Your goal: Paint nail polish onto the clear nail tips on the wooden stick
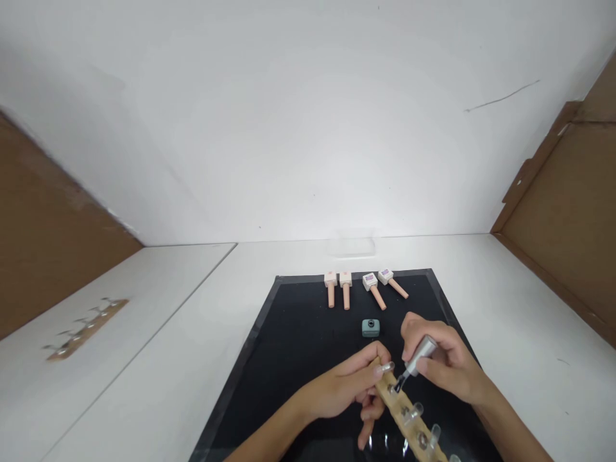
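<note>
My left hand (344, 385) is closed around the upper end of a light wooden nail-tip stand (399, 410), which slants down to the right. Several clear false nails (412, 414) stick up from it on small round mounts. One clear nail (385, 367) sits by my left thumb. In my right hand (445, 359) is a nail polish brush (419, 357) with a silver handle, pinched between the fingers. Its dark bristles point down at the stand near a mount; whether they touch anything I cannot tell. Beyond the hands stands a teal polish bottle (370, 328) with its neck uncapped.
Two pale bottles with peach caps (346, 289) lie side by side at the back of the black mat (289, 333), and two labelled ones (374, 290) lie angled to their right. A second wooden stand with nails (89, 330) rests on the white table at left.
</note>
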The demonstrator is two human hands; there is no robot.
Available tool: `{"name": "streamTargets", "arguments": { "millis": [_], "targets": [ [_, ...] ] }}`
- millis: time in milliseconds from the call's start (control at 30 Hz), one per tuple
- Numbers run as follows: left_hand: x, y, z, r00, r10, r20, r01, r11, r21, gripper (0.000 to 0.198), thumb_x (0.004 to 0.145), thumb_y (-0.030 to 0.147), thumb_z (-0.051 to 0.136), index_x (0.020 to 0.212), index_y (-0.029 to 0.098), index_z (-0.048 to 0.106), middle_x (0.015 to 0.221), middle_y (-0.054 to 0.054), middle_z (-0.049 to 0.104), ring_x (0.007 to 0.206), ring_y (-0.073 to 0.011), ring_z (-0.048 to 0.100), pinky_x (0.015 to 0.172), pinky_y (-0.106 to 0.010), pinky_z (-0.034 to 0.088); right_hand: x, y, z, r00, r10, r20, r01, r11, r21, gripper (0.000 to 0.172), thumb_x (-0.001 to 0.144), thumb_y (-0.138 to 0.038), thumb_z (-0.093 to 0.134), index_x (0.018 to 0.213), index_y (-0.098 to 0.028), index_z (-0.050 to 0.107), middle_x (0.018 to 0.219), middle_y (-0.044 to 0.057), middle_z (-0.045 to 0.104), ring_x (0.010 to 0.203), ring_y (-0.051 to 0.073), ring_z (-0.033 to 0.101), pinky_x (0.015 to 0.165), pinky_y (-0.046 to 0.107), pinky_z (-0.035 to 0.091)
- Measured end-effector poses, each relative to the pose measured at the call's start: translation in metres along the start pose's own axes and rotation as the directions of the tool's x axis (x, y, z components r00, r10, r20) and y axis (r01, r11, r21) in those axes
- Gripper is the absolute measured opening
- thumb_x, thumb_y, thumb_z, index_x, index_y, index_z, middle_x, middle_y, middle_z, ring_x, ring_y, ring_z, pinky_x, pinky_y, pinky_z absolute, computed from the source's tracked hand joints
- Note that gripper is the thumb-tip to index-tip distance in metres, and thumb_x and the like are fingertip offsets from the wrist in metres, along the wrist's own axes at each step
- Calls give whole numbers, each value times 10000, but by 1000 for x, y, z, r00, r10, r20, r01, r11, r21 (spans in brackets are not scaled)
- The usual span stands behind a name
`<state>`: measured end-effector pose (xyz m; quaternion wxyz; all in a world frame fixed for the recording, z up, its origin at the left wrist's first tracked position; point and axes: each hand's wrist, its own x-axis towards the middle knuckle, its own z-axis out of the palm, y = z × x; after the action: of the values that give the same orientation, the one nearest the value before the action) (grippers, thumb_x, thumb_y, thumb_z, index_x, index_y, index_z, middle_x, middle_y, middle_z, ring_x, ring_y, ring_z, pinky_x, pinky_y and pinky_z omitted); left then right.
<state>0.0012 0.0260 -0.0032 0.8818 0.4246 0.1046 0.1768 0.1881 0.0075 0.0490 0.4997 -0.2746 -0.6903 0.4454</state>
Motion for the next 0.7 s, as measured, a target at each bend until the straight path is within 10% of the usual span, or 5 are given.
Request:
{"name": "streamTargets", "arguments": {
  "millis": [700],
  "targets": [
    [-1, -3, -2, 1000, -20, 16, 19, 1000, 9, 326, 843, 457, 559, 846, 197, 362, 614, 75, 458, 426, -19, 393, 338, -89, 332, -2, 4, 3, 997, -4, -71, 5, 1000, 15, 196, 874, -387, 576, 825, -218, 662, 661, 2, 523, 621, 155, 479, 569, 261, 389]
  ]
}}
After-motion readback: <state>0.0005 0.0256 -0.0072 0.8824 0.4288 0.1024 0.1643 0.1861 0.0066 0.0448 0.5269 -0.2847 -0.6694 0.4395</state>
